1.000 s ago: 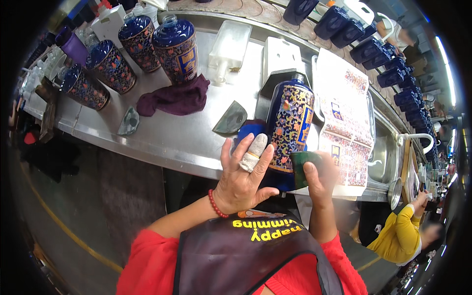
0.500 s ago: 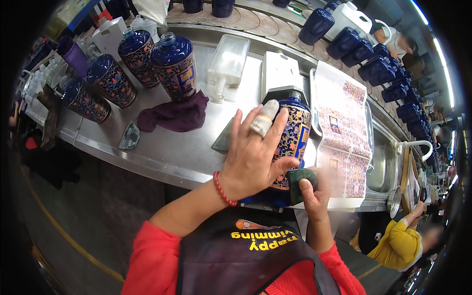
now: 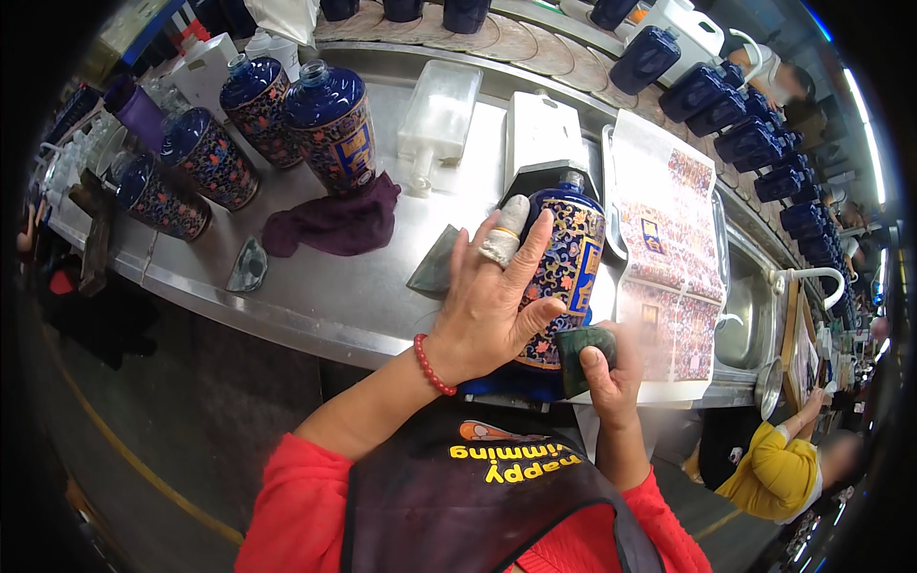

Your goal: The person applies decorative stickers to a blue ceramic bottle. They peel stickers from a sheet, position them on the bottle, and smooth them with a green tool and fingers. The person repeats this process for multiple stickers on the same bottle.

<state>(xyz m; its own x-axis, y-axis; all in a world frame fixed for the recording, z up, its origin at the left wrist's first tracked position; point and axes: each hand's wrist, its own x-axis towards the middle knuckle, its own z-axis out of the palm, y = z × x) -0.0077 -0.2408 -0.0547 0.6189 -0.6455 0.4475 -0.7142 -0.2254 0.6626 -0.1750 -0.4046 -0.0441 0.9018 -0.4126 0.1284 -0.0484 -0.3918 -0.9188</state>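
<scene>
A dark blue bottle point(image 3: 564, 277) with a floral, gold-edged decal lies tilted in front of me, its glass neck pointing away. My left hand point(image 3: 492, 296) rests flat along its left side, fingers stretched; one finger wears a whitish cover, and a red bead bracelet circles the wrist. Between the thumb and fingers of my right hand point(image 3: 613, 377) is a dark green scraper point(image 3: 583, 355), held at the bottle's lower right side. Part of that hand is blurred. The bottle's neck end lies by a black angular support point(image 3: 528, 179).
Printed decal sheets point(image 3: 669, 258) lie on the right, before a sink point(image 3: 750, 320). Several decorated bottles point(image 3: 330, 124), a purple cloth point(image 3: 330, 224) and green pieces point(image 3: 250, 265) are on the left. Plain blue bottles point(image 3: 645, 59) line a conveyor point(image 3: 535, 48) behind. A person in yellow point(image 3: 778, 473) is at right.
The plain bottles on the conveyor have shifted to the right. My left hand has slid slightly down the bottle, and more of its blue panel shows. The scraper stays at nearly the same place.
</scene>
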